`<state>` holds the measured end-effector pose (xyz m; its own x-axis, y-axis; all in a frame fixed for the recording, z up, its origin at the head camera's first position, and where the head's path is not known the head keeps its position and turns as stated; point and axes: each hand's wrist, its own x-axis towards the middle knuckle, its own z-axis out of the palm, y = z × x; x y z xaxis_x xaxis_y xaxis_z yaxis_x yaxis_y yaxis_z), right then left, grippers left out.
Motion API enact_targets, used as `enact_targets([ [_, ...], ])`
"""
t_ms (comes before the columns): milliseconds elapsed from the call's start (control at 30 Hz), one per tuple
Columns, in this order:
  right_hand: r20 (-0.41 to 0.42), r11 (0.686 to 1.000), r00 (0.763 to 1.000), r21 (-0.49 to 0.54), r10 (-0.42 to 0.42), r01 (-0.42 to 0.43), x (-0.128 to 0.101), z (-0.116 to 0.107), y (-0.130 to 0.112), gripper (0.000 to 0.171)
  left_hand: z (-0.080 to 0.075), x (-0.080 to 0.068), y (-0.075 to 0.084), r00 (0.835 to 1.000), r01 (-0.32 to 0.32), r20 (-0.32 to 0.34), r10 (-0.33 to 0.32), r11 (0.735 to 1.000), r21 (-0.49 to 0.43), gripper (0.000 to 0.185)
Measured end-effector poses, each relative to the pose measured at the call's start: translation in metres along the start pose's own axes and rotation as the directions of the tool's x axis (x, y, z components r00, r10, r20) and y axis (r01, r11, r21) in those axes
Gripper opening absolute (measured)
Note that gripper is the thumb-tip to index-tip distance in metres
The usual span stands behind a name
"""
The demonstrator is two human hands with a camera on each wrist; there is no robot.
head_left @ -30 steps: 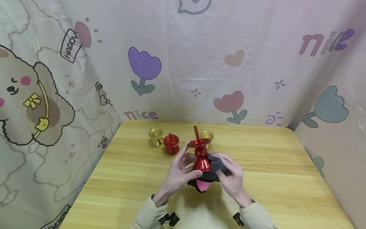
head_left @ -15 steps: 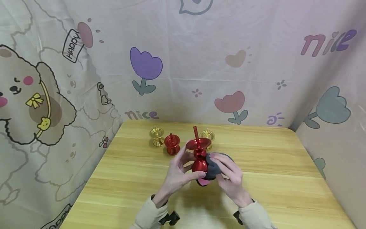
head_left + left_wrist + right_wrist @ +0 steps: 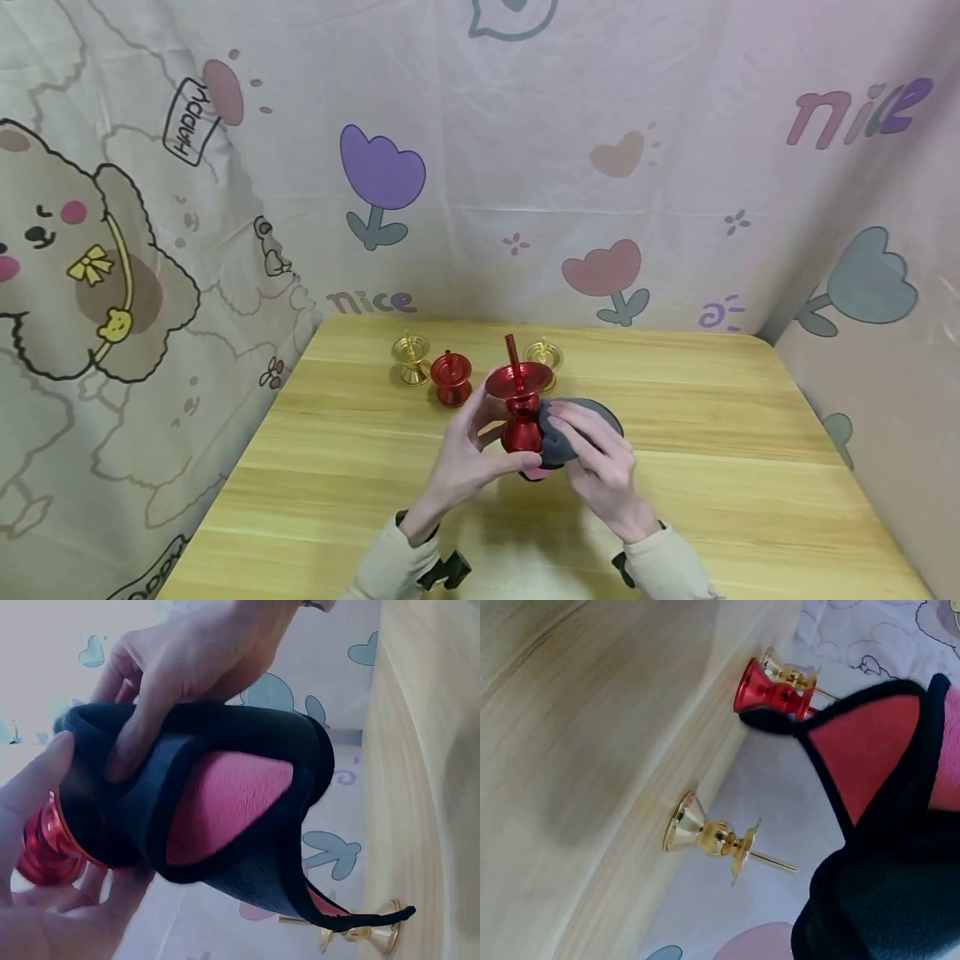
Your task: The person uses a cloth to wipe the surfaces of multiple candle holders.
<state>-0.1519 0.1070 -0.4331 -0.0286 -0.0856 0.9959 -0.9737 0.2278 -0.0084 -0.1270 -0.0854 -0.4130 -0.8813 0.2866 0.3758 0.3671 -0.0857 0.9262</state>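
- A light wooden table [image 3: 360, 467] stands against cartoon-printed cloth drapes [image 3: 525, 167].
- At its far edge stand a gold candlestick [image 3: 411, 359], a small red candlestick [image 3: 450, 379] and a second gold candlestick [image 3: 545, 353].
- Above mid-table, the left hand [image 3: 467, 454] has its grip curled round the base of a tall red candlestick [image 3: 519, 404].
- The right hand [image 3: 603, 467] grips a dark cloth with pink lining [image 3: 232, 802], pressed on that base.

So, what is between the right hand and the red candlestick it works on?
A dark cloth with a pink inner side lies between the right hand and the red candlestick; the left hand holds that candlestick. The head and left wrist views show it.
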Motion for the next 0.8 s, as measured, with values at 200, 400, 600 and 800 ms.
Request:
enact_targets([
  [200, -0.040, 0.962, 0.979, 0.200, 0.200, -0.188, -0.008, 0.001, 0.000, 0.014, -0.004, 0.000, -0.002, 0.999, 0.004, 0.053, 0.001, 0.996, -0.092, 0.097],
  [400, -0.059, 0.981, 0.984, 0.106, 0.168, -0.161, -0.010, 0.003, 0.001, 0.013, 0.001, 0.001, 0.000, 0.998, 0.047, 0.048, -0.048, 0.999, 0.020, 0.095],
  [600, -0.005, 0.991, 0.996, 0.107, 0.087, -0.086, -0.008, 0.000, 0.001, 0.015, -0.001, 0.001, 0.000, 1.000, 0.021, 0.005, -0.021, 1.000, 0.006, 0.088],
  [800, 0.002, 0.925, 0.964, 0.283, 0.265, -0.254, -0.015, -0.001, 0.002, 0.017, -0.004, 0.001, 0.000, 0.998, 0.056, 0.036, -0.053, 0.995, -0.085, 0.093],
])
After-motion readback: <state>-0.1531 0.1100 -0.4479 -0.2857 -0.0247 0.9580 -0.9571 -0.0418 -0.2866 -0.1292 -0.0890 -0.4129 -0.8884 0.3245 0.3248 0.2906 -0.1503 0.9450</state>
